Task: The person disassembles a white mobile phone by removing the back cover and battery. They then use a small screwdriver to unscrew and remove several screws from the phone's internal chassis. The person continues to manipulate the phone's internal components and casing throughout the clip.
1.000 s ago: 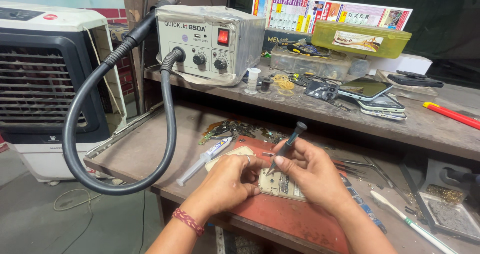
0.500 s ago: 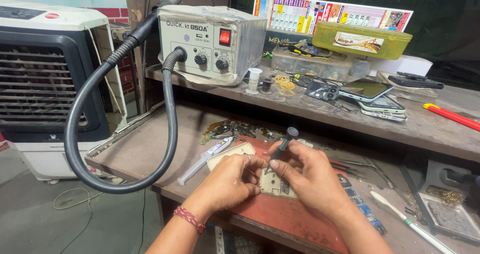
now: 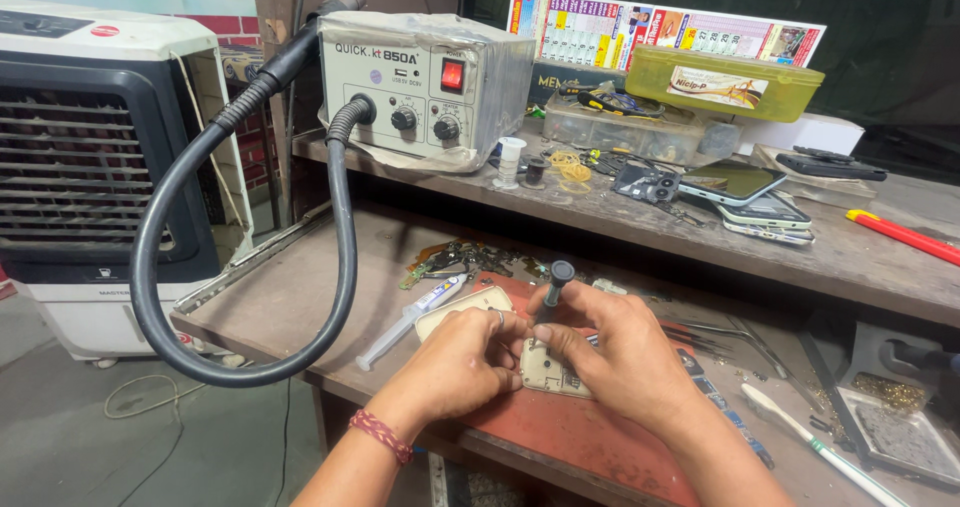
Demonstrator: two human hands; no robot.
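Two bare hands meet over a small pale device body (image 3: 552,371) lying flat on the red mat (image 3: 590,437) at the front of the workbench (image 3: 300,297). The left hand (image 3: 455,357) pinches its edge, apparently to steady it, while the right hand (image 3: 615,352) grips a dark-handled screwdriver (image 3: 553,285) upright, tip down on it. The body appears opened, beige, with a small printed label; a syringe (image 3: 410,312) lies just left.
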